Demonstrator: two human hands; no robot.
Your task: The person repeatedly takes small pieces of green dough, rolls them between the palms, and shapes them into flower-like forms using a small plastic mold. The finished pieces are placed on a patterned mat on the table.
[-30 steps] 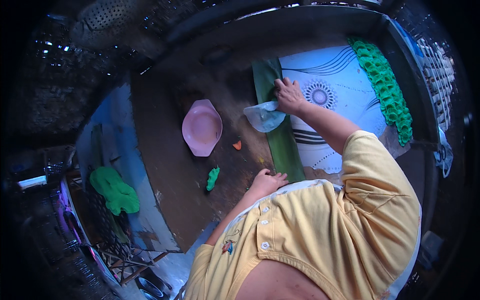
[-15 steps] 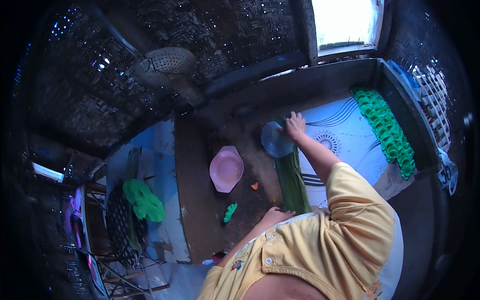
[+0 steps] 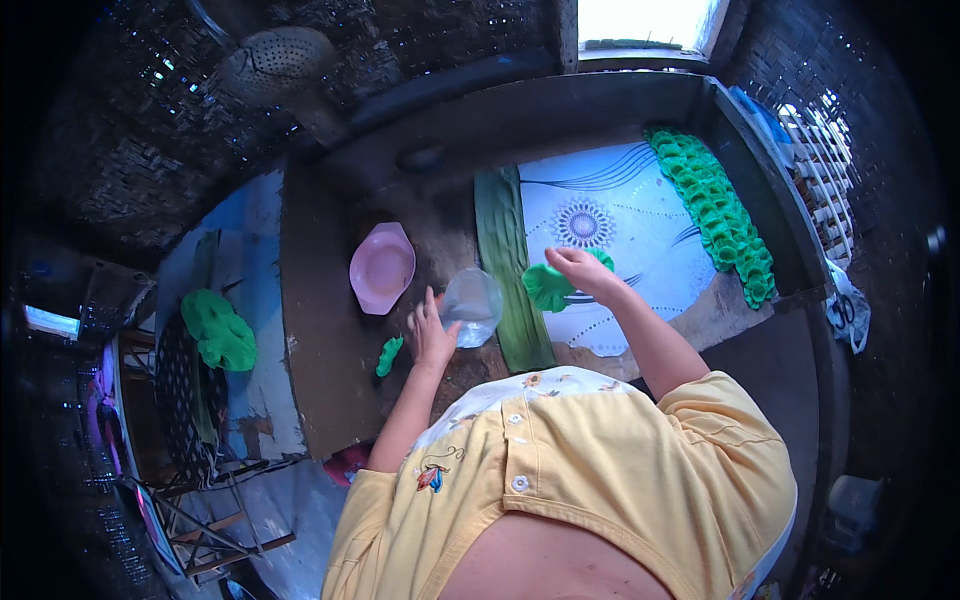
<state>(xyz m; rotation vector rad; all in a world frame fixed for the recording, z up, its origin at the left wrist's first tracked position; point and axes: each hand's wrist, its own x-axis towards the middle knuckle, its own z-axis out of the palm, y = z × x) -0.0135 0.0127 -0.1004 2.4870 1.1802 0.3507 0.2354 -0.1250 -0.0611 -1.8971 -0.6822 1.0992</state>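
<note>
My right hand [image 3: 590, 275] is closed on a thin, wavy-edged round piece of green dough [image 3: 548, 289], held over the white patterned sheet [image 3: 640, 200]. Beside a round clear plastic sheet [image 3: 476, 305], my left hand [image 3: 432, 330] has its fingers spread, the thumb at the plastic's left edge. A long green leaf strip [image 3: 510, 290] lies between the plastic and the patterned sheet. Along the sheet's right side sit rows of several green curled dough pieces [image 3: 710, 210]. Just left of my left hand lies a small green dough lump [image 3: 389, 356].
A pink oval dish [image 3: 383, 268] stands on the brown tabletop to the left. Farther left, a larger green dough mass [image 3: 218, 330] rests on a leaf. Raised boards [image 3: 760, 190] edge the table's back and right. A perforated ladle [image 3: 278, 66] hangs at upper left.
The clear plastic has moved off the leaf strip to its left. My left hand has come up beside it. My right hand has drawn nearer and now holds the green dough piece.
</note>
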